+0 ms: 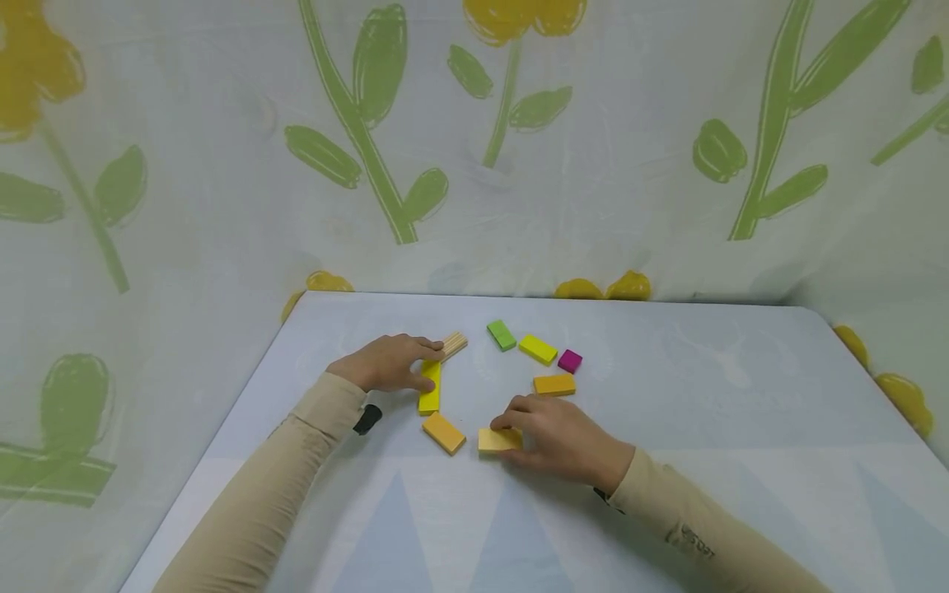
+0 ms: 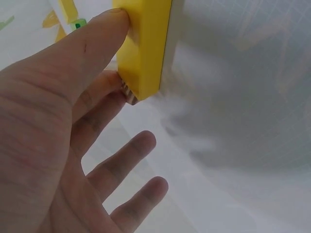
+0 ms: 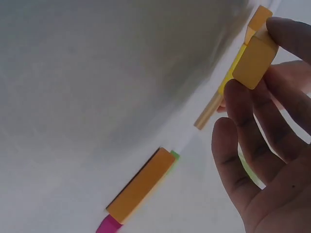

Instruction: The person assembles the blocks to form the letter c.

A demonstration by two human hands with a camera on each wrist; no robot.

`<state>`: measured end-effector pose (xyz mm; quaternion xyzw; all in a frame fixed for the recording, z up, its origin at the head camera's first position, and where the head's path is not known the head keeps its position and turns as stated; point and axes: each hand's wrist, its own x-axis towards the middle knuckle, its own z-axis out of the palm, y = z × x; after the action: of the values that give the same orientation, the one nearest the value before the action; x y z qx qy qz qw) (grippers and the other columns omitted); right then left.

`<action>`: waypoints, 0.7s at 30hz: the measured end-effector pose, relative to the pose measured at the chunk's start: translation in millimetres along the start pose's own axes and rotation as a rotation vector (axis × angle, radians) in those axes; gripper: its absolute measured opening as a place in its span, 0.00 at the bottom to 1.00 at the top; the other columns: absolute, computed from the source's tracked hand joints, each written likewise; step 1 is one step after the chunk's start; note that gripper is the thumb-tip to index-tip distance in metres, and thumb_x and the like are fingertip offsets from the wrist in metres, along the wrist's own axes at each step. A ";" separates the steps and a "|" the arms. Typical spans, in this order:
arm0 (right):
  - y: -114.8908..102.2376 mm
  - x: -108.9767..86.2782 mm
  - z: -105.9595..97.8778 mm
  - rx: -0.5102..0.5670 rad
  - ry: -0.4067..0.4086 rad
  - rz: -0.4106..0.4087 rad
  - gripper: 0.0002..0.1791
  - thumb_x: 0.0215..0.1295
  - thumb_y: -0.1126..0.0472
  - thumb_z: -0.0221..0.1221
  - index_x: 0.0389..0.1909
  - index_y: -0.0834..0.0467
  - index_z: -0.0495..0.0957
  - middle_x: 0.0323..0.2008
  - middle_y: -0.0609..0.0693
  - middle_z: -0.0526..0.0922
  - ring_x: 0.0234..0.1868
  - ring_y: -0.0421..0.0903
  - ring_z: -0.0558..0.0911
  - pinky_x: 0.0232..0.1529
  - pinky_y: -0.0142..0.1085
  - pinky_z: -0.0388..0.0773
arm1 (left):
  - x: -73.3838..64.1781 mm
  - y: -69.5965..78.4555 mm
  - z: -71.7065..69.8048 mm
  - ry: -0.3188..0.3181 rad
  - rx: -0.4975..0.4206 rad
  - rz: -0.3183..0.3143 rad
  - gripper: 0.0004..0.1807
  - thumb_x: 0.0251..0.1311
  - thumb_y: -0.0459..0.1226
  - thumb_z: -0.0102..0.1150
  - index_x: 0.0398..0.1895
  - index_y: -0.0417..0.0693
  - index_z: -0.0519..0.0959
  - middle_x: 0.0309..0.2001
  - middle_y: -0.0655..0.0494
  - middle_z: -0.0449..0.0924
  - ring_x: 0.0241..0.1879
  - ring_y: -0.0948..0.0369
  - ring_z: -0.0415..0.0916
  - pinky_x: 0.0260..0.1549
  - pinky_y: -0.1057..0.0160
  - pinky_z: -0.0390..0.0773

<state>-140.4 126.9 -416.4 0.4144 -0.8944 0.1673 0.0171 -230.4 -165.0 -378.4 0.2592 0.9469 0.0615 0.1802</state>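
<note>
- R hand (image 1: 556,436): pinches pale blk (image 1: 493,442), just beside orange blk (image 1: 444,433)
- L hand (image 1: 389,362): fingers spread, touching yellow blk (image 1: 428,401) & ribbed blk (image 1: 455,343), both on counter (image 1: 667,395)

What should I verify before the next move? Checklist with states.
1. Right hand gripping pale yellow block: ok.
2. Long yellow block free of left hand: not ok, touched.
3. Pale yellow block apart from lower-left orange block: ok, gap visible.
4. Magenta block clear of both hands: ok.
5. Pale yellow block seated flat on table: cannot tell.
</note>
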 end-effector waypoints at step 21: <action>-5.4 0.4 1.1 -0.042 -0.089 0.017 0.17 0.62 0.52 0.71 0.51 0.50 0.86 0.44 0.42 0.83 0.43 0.39 0.80 0.47 0.34 0.82 | 0.3 -0.4 0.3 -0.003 0.003 0.000 0.35 0.65 0.49 0.66 0.74 0.56 0.69 0.76 0.59 0.62 0.74 0.48 0.59 0.71 0.43 0.63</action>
<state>-136.5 123.0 -415.8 0.4136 -0.9010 0.1300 -0.0156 -230.7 -165.1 -378.8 0.2596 0.9467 0.0595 0.1813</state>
